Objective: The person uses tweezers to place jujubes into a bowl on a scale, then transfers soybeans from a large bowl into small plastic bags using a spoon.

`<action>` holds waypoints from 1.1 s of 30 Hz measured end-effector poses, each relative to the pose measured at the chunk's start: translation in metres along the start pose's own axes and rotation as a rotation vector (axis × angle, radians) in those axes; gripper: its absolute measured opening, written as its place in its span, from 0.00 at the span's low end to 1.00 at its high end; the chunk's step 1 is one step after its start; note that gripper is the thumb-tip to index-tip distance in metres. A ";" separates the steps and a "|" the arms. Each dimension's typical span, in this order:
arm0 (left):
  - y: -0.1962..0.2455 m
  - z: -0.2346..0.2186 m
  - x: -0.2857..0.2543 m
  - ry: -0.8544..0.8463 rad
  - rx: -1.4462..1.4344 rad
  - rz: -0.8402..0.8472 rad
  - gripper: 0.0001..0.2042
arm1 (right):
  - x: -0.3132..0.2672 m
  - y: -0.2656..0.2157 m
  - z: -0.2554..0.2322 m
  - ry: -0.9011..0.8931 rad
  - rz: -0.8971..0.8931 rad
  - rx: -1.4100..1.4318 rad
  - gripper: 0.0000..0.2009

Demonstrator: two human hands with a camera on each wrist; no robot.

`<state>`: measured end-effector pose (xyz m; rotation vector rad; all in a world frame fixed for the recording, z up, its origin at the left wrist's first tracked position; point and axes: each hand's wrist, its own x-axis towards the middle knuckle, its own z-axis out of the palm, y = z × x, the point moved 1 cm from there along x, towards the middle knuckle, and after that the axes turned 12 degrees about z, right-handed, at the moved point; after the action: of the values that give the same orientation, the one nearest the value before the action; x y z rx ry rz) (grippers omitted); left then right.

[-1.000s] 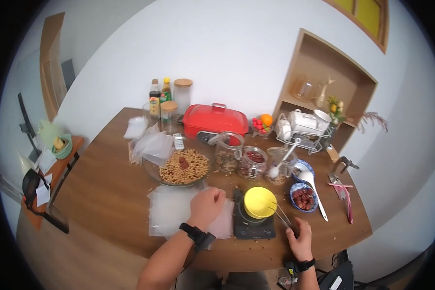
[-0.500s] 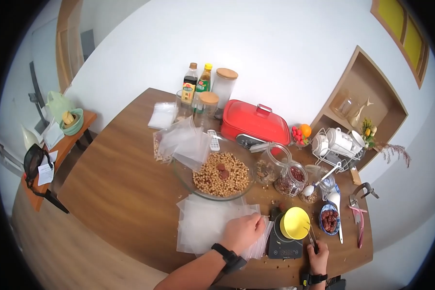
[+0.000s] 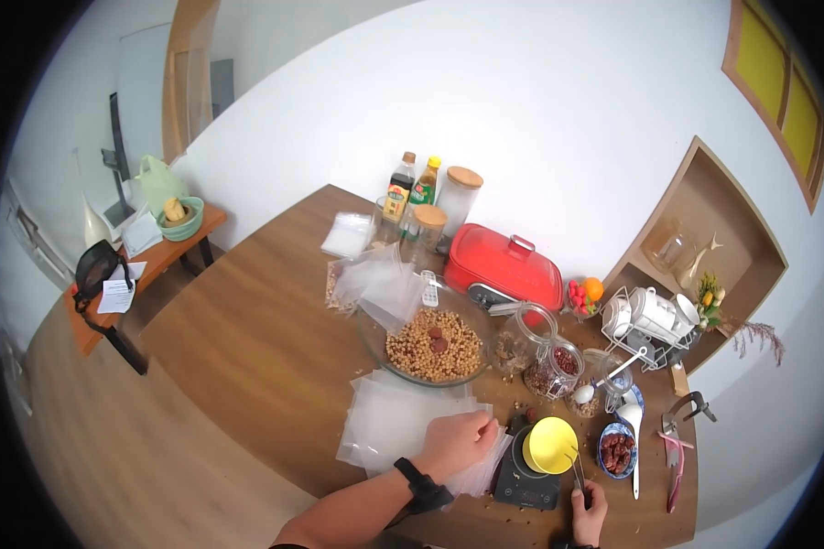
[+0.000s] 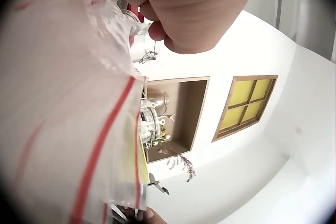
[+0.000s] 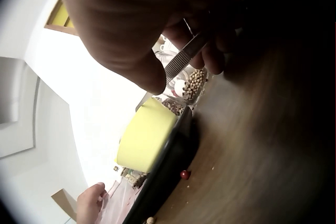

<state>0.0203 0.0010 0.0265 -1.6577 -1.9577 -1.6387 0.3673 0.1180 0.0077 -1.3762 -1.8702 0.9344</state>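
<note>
My left hand (image 3: 456,446), fingers curled, rests over a pile of clear zip bags (image 3: 375,421); red-striped bags (image 4: 89,145) fill the near side of the left wrist view. Between finger and thumb, my right hand (image 3: 590,512) grips metal tweezers (image 5: 185,58). Their tips overlap the inside of a yellow bowl (image 3: 551,446) in the head view. That bowl stands on a black kitchen scale (image 3: 522,492), just right of the bags. Dried red dates (image 3: 618,454) fill a blue-and-white bowl to the right of the scale.
Behind the bags sits a glass bowl (image 3: 373,340) of light-coloured beans. Several glass jars (image 3: 553,368) stand behind the scale. Further back is a red electric cooker (image 3: 506,267). A white ladle (image 3: 634,439) and pink-handled scissors (image 3: 676,476) lie at the right.
The head view has swung left, so the table things now appear further right. My right hand has drawn in around the tweezers near the bowl. My left hand stays over the bags.
</note>
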 end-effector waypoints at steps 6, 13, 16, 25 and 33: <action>0.009 -0.015 0.003 0.108 -0.076 -0.097 0.12 | 0.004 0.010 -0.014 -0.023 -0.016 0.102 0.15; 0.000 -0.082 0.044 0.264 0.130 -0.117 0.09 | 0.009 0.046 -0.012 0.004 0.075 0.284 0.12; -0.044 -0.130 0.078 0.272 0.529 -0.054 0.04 | 0.011 0.047 -0.010 0.009 0.046 0.263 0.10; -0.111 -0.164 0.103 0.291 0.700 -0.055 0.15 | 0.010 0.047 -0.002 0.035 0.018 0.177 0.10; -0.019 -0.070 0.052 0.545 -0.022 -0.060 0.04 | 0.007 0.025 -0.013 0.092 0.062 0.110 0.09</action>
<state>-0.0520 -0.0144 0.0773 -1.0081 -1.7230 -1.8813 0.3890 0.1326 -0.0054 -1.3931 -1.6915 0.9730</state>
